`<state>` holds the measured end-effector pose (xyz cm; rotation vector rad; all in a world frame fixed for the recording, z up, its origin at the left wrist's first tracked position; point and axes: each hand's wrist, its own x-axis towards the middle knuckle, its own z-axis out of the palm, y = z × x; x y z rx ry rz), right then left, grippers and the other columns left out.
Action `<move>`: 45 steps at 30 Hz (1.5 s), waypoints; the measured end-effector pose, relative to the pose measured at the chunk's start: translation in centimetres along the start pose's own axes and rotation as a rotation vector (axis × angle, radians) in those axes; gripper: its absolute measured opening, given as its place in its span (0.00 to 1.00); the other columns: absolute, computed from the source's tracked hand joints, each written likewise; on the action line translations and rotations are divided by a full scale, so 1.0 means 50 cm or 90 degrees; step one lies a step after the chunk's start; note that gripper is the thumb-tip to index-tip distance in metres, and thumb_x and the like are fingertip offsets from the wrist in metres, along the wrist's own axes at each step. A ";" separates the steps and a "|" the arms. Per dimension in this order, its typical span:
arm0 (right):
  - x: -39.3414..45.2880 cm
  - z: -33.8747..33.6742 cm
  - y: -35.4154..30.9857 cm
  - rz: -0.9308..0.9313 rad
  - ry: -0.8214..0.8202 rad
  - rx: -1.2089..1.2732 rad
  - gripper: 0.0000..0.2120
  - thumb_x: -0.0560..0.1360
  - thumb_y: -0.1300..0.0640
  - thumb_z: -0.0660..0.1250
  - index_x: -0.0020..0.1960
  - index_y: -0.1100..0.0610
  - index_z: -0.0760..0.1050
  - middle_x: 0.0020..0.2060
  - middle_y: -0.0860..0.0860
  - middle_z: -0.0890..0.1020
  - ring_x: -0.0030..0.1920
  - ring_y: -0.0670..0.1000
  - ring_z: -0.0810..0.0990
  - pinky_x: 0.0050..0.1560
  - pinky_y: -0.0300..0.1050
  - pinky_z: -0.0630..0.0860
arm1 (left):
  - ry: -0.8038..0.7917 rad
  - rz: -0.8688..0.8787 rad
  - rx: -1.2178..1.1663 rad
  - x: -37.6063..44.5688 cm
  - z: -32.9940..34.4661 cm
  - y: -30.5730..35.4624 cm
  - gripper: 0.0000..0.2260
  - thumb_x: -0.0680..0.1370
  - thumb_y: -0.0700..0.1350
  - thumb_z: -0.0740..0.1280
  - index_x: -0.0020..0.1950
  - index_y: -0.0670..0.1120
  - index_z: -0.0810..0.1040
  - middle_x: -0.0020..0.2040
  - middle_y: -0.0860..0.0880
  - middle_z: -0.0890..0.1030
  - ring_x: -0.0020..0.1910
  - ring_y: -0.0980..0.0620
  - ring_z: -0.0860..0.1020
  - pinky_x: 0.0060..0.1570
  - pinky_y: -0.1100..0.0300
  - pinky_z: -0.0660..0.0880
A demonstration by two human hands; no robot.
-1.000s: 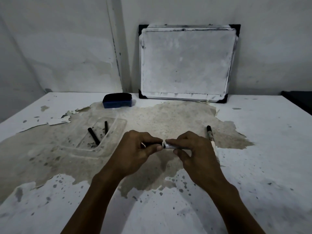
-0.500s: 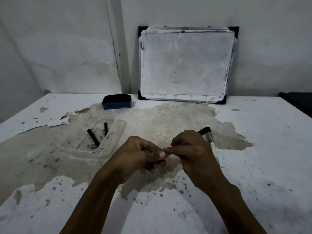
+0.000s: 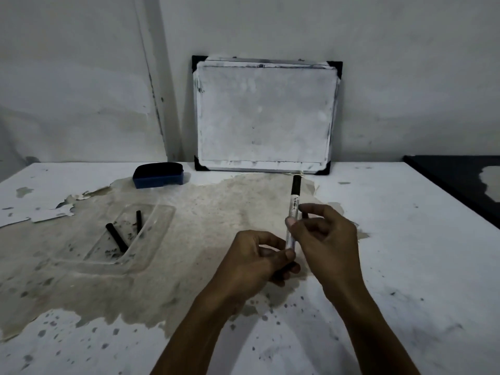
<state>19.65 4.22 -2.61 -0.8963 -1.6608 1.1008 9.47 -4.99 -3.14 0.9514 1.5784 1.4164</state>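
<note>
My right hand point(image 3: 324, 239) pinches a clear-bodied marker point(image 3: 293, 209) between thumb and forefinger, holding it nearly upright with its black cap on top. My left hand point(image 3: 254, 263) sits just left of and below it; its curled fingers meet the marker's lower end and grip a short black piece point(image 3: 284, 269). Both hands hover over the stained middle of the white table point(image 3: 405, 253).
A small whiteboard point(image 3: 265, 115) leans on the wall at the table's back. A blue eraser point(image 3: 158, 178) lies to its left. A clear tray point(image 3: 162, 220) at centre left holds two black sticks point(image 3: 116, 236). A dark surface point(image 3: 460, 180) adjoins on the right.
The hands were joined over a small item held level. They have since come apart a little, and the right hand now holds the marker upright. The view has shifted.
</note>
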 end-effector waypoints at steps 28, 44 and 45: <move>0.082 -0.046 0.096 0.059 -0.023 -0.489 0.25 0.66 0.35 0.69 0.45 0.57 0.76 0.38 0.53 0.77 0.40 0.55 0.78 0.37 0.44 0.71 | 0.225 -0.002 0.015 0.002 -0.078 -0.040 0.06 0.79 0.43 0.67 0.49 0.49 0.84 0.40 0.51 0.88 0.34 0.55 0.82 0.31 0.63 0.75; 0.078 -0.041 0.105 0.075 -0.046 -0.492 0.21 0.67 0.41 0.72 0.49 0.57 0.75 0.47 0.56 0.81 0.43 0.56 0.79 0.38 0.44 0.72 | 0.224 0.037 0.033 -0.012 -0.097 0.003 0.05 0.78 0.43 0.67 0.51 0.48 0.83 0.41 0.51 0.88 0.34 0.54 0.83 0.32 0.60 0.75; 0.077 -0.041 0.100 0.071 -0.037 -0.498 0.22 0.67 0.40 0.72 0.50 0.56 0.75 0.47 0.56 0.81 0.44 0.56 0.80 0.38 0.44 0.72 | 0.229 0.047 0.038 -0.017 -0.101 0.011 0.05 0.78 0.43 0.67 0.51 0.49 0.83 0.41 0.51 0.88 0.34 0.54 0.83 0.32 0.60 0.75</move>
